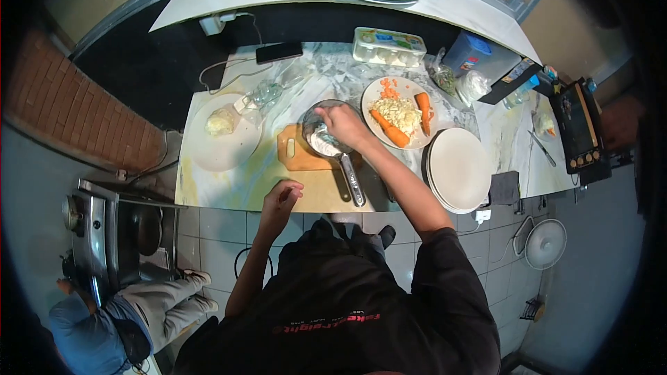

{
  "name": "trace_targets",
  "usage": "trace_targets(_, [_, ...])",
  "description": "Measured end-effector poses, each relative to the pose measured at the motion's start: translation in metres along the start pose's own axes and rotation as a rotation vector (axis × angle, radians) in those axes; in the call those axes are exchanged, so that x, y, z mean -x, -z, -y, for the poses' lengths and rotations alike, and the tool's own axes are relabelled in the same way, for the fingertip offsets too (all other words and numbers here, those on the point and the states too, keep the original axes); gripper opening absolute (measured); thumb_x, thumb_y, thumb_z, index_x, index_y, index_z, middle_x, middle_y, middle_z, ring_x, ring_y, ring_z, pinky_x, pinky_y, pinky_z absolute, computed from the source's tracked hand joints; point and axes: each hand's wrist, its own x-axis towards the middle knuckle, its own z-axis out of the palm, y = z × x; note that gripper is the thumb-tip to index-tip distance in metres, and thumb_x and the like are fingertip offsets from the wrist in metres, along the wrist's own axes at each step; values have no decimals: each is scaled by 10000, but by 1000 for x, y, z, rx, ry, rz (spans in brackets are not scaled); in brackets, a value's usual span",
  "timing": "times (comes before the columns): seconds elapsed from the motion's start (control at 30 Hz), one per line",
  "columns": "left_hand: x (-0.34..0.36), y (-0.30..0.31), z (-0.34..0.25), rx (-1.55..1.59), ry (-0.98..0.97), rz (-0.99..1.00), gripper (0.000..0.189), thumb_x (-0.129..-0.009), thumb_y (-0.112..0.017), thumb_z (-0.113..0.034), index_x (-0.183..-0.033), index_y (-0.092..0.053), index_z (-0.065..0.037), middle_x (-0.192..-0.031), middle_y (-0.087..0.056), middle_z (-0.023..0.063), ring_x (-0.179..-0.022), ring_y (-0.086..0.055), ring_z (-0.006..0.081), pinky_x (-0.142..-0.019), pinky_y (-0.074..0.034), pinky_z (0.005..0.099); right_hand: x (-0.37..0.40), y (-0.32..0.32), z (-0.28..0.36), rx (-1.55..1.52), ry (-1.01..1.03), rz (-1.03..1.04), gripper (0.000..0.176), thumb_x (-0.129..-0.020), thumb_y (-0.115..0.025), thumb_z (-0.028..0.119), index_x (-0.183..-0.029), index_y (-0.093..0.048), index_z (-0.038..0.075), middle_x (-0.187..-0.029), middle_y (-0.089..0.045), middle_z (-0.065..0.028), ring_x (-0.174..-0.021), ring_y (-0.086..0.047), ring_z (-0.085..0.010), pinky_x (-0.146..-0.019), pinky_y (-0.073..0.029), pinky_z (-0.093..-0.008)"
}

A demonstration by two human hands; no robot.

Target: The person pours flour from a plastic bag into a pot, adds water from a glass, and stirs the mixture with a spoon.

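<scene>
Two hands work at a marble counter point(236, 184) seen from above. At the far left, off the counter, another person point(104, 319) crouches on the floor beside a steel stove point(97, 226). On the counter's left part lies a white plate point(222, 153) with a pale lump point(221, 122) on it.

Next comes the left hand point(281, 196), hovering at the counter's near edge, fingers half curled and empty, touching nothing. Just beyond it lies a wooden board point(295, 154), and on the board sits a small pan point(319, 142) with something whitish inside, its handle point(351, 180) pointing back towards the person.

The right hand point(342, 125) lies over the pan's far rim with the fingers bent down into it. Whether it grips anything I cannot tell, as the hand hides its own fingertips.

Right of the pan, almost touching it, is a carrot plate point(379, 92) with two carrots point(390, 132), orange slices and a heap of pale shreds, perhaps cabbage. A stack of plates point(458, 167) sits at the right end.
</scene>
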Motion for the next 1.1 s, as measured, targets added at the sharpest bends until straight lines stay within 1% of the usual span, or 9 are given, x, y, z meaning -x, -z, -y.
trace_targets(0.13, [0, -2, -3, -20, 21, 2, 131, -984, -580, -112, -1060, -617, -12, -984, -643, 48, -890, -632, 123, -834, -490, 266, 8, 18, 25, -106, -28, -19, 319, -1007, -512, 251, -989, -649, -36, -880, -616, -302, -881, -593, -472, -757, -473, -482])
trace_targets(0.27, [-2, -3, 0, -20, 39, -13, 116, -981, -581, -98, -1056, -616, -18, -948, -645, 43, -879, -631, 120, -826, -489, 263, 28, 41, 34, -354, -196, 30, 210, -1007, -408, 205, -1145, -392, 48, -919, -587, -300, -952, -583, -487, -809, -436, -492])
trace_targets(0.3, [-2, -3, 1, -21, 35, -7, 116, -981, -581, -98, -1056, -616, -18, -948, -645, 43, -879, -631, 120, -826, -489, 263, 34, 37, 19, -365, -109, -11, 251, -950, -403, 132, -1168, -282, 101, -1042, -515, -225, -1009, -559, -383, -822, -427, -433])
trace_targets(0.43, [-7, -2, 3, -41, -25, 36, 105, -979, -574, -84, -1054, -611, -21, -961, -651, 47, -888, -635, 120, -827, -489, 266, 64, 55, -8, -707, -334, -68, 365, -835, -439, 70, -1168, -299, 123, -1024, -472, -97, -949, -501, -227, -799, -416, -317])
trace_targets(0.47, [-6, -1, 3, -91, -34, 56, 105, -979, -575, -87, -1055, -610, -23, -971, -653, 49, -892, -638, 122, -830, -489, 271, 78, 61, -16, -710, -347, -82, 365, -835, -439, 70, -1168, -299, 123, -1024, -472, -97, -949, -501, -227, -799, -416, -317])
trace_targets(0.53, [-8, -3, 2, -108, 36, 103, 108, -979, -577, -95, -1056, -610, -27, -981, -653, 50, -894, -641, 126, -832, -490, 275, 110, 78, -20, -1311, -358, -163, 312, -880, -469, 84, -1170, -360, 116, -1094, -514, -120, -1075, -544, -280, -983, -417, -389])
trace_targets(0.6, [-17, -6, 7, -124, 78, 142, 111, -979, -579, -103, -1058, -610, -31, -991, -653, 50, -896, -644, 129, -834, -490, 280, 144, 96, -13, -1426, -513, -332, 351, -881, -489, 64, -1211, -381, 114, -1193, -559, -174, -1118, -575, -310, -944, -472, -433])
trace_targets(1.07, [-26, -38, -1, -84, 41, 184, 186, -997, -567, -177, -1092, -611, -23, -1017, -657, 63, -934, -642, 139, -868, -481, 292, 259, 135, -51, -1415, -680, -966, 322, -931, -670, 197, -1203, -542, 82, -1137, -637, -101, -1027, -656, -342, -809, -577, -346])
trace_targets(1.1, [-26, -39, 0, -101, 55, 203, 191, -996, -569, -174, -1101, -610, -19, -1024, -659, 64, -935, -641, 137, -873, -482, 294, 263, 135, -60, -1406, -685, -959, 405, -937, -661, 180, -1265, -439, 96, -1212, -581, -142, -1035, -644, -327, -822, -567, -377])
